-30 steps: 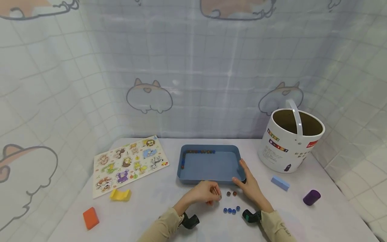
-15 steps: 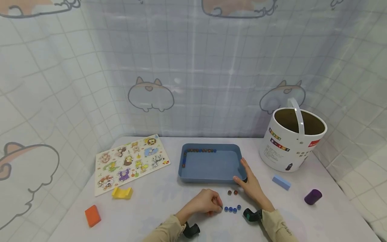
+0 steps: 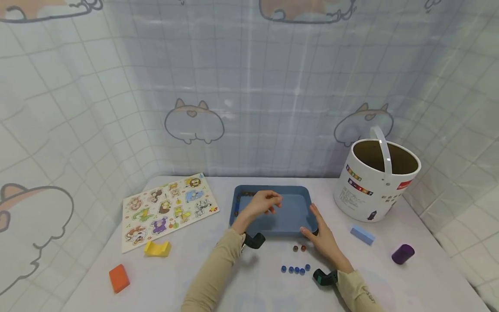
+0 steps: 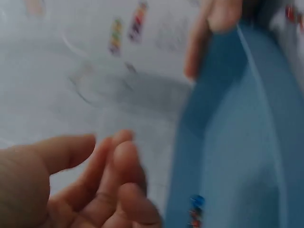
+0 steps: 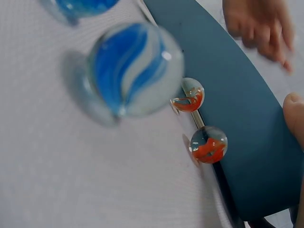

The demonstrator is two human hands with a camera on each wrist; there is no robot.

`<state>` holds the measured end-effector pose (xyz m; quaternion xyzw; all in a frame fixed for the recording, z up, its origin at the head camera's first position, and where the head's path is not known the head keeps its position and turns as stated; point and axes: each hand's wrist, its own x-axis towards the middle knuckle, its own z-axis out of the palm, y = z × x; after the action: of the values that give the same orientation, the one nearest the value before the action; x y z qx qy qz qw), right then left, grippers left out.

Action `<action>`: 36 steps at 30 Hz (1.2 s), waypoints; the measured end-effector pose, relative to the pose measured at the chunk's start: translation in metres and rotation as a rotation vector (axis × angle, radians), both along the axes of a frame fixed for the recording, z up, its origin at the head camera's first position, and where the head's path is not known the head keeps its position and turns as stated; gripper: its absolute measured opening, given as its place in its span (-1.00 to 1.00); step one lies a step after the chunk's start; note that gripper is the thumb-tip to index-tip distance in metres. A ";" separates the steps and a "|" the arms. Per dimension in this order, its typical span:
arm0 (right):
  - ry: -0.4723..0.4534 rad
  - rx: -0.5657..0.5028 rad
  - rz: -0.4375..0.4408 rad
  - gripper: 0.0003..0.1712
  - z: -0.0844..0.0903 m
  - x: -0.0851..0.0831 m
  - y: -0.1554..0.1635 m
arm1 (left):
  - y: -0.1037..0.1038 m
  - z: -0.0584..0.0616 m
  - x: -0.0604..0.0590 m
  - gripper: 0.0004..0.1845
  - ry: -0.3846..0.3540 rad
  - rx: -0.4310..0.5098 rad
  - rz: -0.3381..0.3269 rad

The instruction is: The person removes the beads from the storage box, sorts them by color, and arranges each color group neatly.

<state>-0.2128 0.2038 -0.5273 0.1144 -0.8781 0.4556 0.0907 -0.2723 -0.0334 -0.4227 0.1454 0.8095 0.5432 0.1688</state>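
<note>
Over the blue tray (image 3: 290, 212), my left hand (image 3: 263, 203) hangs with thumb and fingers apart; the left wrist view shows nothing between them. My right hand (image 3: 327, 243) rests at the tray's front right corner, fingers straight along its side and thumb near the front rim. Glass marbles line the tray's back and left walls in an L; blue ones (image 3: 238, 203) show on the left, while my left hand hides part of the back row. On the table in front, several blue marbles (image 3: 297, 270) form a rough row. Two orange-swirled marbles (image 5: 209, 145) sit beside the tray's front wall.
A white bucket with a handle (image 3: 366, 195) stands at the back right. Nearer lie a light blue block (image 3: 362, 235) and a purple cylinder (image 3: 403, 254). On the left are an animal puzzle board (image 3: 165, 208), a yellow block (image 3: 157, 249) and an orange block (image 3: 118, 278).
My left hand set a blue marble down at the left end of the blue row, let go, and moved forward over the tray. My right hand stayed at the tray's corner.
</note>
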 end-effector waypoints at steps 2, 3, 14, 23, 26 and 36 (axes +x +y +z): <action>-0.009 -0.002 0.002 -0.04 -0.001 0.001 0.000 | 0.004 -0.007 -0.015 -0.67 -0.009 0.014 0.075; -0.010 -0.007 0.004 -0.04 -0.002 0.001 0.000 | 0.007 -0.012 -0.022 -0.68 -0.013 0.017 0.109; 0.002 -0.028 0.014 -0.04 -0.009 0.004 -0.007 | 0.018 -0.049 -0.053 -0.74 0.065 -0.128 0.395; -0.016 -0.042 0.005 -0.03 -0.005 0.005 -0.010 | 0.024 -0.060 -0.064 -0.83 0.117 -0.293 0.405; -0.004 -0.027 0.002 -0.03 -0.004 0.004 -0.008 | 0.028 -0.057 -0.066 -0.84 0.131 -0.370 0.382; 0.002 -0.022 -0.009 -0.03 -0.001 -0.001 -0.001 | 0.029 -0.046 -0.067 -0.81 0.148 -0.338 0.308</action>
<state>-0.2135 0.2026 -0.5283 0.1099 -0.8736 0.4645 0.0951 -0.3397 -0.0046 -0.4687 0.0295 0.9117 0.4072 0.0460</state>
